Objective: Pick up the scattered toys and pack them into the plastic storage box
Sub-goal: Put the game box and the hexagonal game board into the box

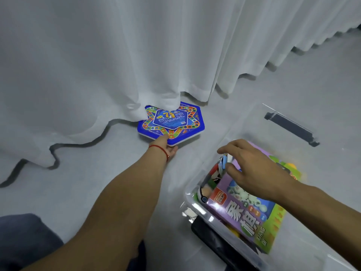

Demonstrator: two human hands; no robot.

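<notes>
While the left hand (165,146) grips the "7" game board (171,122), right-hand fingers (232,170) spread, empty.

Sheer white cloth curtain (121,55); glossy, seemingly plastic hexagonal game box (172,124); clear plastic storage box (197,208)

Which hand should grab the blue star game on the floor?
The left hand. It already grips the near edge of the blue hexagon game box by the curtain. The right hand hovers open over the purple box in the storage box.
</notes>
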